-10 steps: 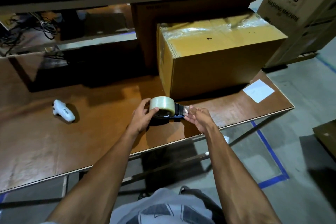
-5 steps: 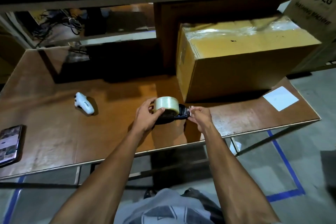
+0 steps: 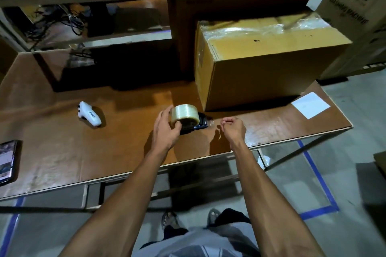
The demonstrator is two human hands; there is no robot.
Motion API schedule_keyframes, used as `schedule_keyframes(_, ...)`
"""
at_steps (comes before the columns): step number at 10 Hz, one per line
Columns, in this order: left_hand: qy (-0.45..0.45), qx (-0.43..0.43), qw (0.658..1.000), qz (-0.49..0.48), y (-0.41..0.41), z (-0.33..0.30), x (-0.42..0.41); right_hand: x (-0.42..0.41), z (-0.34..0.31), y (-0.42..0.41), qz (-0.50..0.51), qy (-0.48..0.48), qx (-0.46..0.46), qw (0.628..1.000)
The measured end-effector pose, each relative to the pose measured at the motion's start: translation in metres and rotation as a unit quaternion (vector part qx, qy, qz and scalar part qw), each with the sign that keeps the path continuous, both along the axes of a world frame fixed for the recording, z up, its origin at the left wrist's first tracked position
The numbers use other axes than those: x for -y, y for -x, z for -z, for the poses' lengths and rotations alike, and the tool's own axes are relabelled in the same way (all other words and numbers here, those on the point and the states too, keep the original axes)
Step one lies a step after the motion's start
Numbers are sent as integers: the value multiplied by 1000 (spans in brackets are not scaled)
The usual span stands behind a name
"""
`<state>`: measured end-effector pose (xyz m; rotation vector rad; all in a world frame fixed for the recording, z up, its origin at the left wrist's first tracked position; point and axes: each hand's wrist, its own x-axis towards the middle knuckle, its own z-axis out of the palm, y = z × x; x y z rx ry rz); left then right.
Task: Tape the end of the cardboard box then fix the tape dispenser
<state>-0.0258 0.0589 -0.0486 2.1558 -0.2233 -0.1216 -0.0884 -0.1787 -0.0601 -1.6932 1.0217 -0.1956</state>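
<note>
A cardboard box (image 3: 271,69) stands on the brown table (image 3: 125,148), its top covered with clear tape. Just in front of its near left corner lies the blue tape dispenser (image 3: 200,124) carrying a roll of clear tape (image 3: 184,112). My left hand (image 3: 167,129) grips the roll and the dispenser body from the left. My right hand (image 3: 234,128) hovers a short way right of the dispenser's blade end, fingers curled, clear of it. Whether a strand of tape is pinched in it I cannot tell.
A white handheld device (image 3: 89,113) lies on the table to the left, and a phone (image 3: 7,160) sits at the far left edge. A white paper label (image 3: 310,104) lies right of the box. Shelving stands behind; an LG carton (image 3: 355,10) is at the right.
My right hand has drawn away to the right from the dispenser's blade end, where it was pinching before. The left hand stays on the roll. The view has shifted left and back.
</note>
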Motion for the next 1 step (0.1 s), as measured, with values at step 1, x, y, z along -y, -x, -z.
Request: schedule_keyframes(1, -21, 65, 997, -46, 17, -4, 16, 4, -9, 10, -36, 28, 0, 999)
